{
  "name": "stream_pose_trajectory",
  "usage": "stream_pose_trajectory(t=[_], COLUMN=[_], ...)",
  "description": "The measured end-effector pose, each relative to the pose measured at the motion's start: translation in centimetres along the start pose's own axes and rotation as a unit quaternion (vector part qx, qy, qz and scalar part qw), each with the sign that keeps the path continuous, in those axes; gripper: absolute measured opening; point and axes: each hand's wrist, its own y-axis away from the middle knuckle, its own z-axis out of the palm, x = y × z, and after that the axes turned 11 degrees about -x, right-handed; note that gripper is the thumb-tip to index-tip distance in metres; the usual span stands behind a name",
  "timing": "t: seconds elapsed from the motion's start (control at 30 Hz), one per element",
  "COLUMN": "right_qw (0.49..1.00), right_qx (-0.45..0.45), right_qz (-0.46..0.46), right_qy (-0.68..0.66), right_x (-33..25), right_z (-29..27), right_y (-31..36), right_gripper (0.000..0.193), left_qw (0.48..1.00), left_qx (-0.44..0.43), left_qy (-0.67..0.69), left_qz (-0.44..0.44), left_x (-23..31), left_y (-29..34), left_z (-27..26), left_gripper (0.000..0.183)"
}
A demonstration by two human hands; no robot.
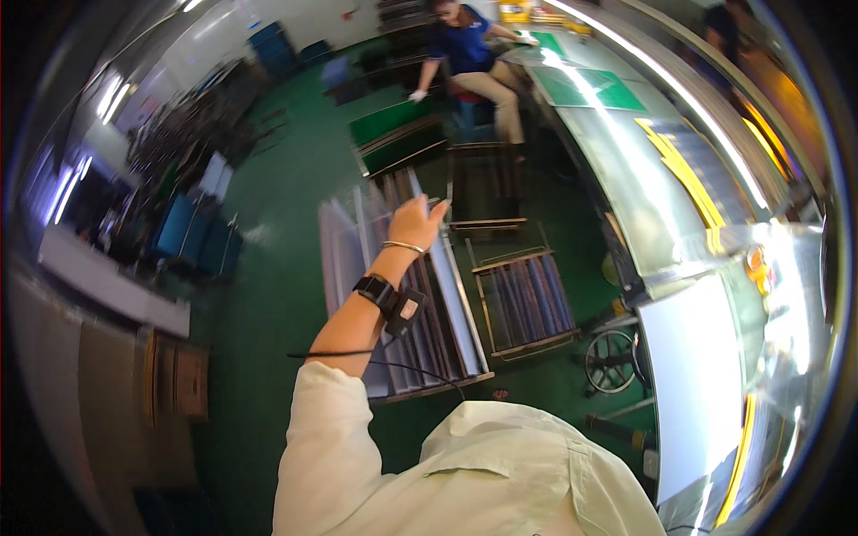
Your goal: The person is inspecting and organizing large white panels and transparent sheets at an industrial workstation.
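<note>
My left hand (416, 221) reaches forward over the far end of a rack (478, 379) filled with upright sheets. Its fingers are curled down and partly hidden, and the thumb points to the right. What they grip, if anything, is hidden. Whitish translucent sheets (340, 259) fill the rack's left side, with darker panels (438, 317) further right. On my left wrist are a bracelet, a black strap and a small dark box (407, 312) with a cable. My right hand is out of view.
To the right stands a second rack (527, 347) of dark panels, with another rack (487, 222) beyond. A person (465, 45) sits farther off, one gloved hand near a green-panelled rack (398, 129). A long worktable (626, 188) with yellow strips (684, 174) runs along the right.
</note>
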Motion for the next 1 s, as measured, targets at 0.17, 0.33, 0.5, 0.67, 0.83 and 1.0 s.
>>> stream_pose_trajectory(t=[0.17,0.33,0.5,0.67,0.83,1.0], right_qw=[0.993,0.965,0.968,0.964,0.727,0.548], right_qx=[0.057,0.072,0.011,-0.021,0.211,0.25], right_qz=[0.073,0.204,0.172,0.264,0.651,0.661], right_qy=[0.069,0.145,0.183,0.038,0.063,-0.447], right_x=[3.6,12.2,18.5,23.6,27.5,31.2], right_z=[2.7,8.2,20.6,26.8,30.6,32.2], right_y=[7.0,17.1,22.8,28.3,39.5,42.3], right_gripper=[0.024,0.034,0.037,0.033,0.037,0.016], left_qw=[0.72,0.502,0.69,0.771,0.811,0.75], left_qx=[-0.496,-0.609,-0.584,-0.531,-0.513,-0.652], left_qy=[0.456,0.609,0.414,0.348,0.279,0.112], left_qz=[0.168,0.074,0.113,0.045,0.017,-0.02], left_x=[16.6,27.3,34.3,35.2,36.7,40.2], left_y=[1.1,-0.4,-4.7,-7.3,-8.0,-9.9], left_z=[8.1,17.2,26.8,33.9,35.5,34.9], left_gripper=[0.106,0.108,0.053,0.029,0.033,0.035])
